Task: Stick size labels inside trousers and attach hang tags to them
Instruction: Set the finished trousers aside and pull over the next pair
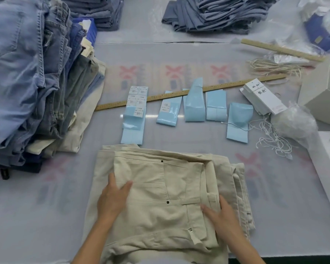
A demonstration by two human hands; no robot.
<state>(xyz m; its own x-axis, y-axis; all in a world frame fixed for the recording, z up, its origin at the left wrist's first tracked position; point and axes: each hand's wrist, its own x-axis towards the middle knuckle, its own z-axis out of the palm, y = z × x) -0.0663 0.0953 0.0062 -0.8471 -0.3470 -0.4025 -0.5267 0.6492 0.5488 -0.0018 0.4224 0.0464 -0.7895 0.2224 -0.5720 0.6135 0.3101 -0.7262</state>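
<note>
Nearest, both hands lie flat on a folded pair of cream trousers point(160, 197) at the near middle of the desk point(46, 206): the left hand point(113, 199) rests with fingers straight and spread on the pocket area, and the right hand point(222, 216) presses with straight fingers by the waistband and belt loop, neither gripping anything. The waistband is closed and no label or tag shows on this pair, so the likely slip is opening it carelessly and dragging the folded layers at the right edge out of line, which would undo the fold. Just beyond lie the blue label sheets point(133, 113), some curled and mostly peeled; picking from the wrong sheet would put a wrong size inside. A wooden ruler point(179, 93) lies across them, and lifting a sheet from under it could scatter the others. To the right, the white hang tags point(263, 96) sit fanned beside tangled tag strings point(271, 138), which could snag and pull several at once. At far left, a tall leaning pile of jeans point(27, 82) looks liable to slide onto the work area.
</note>
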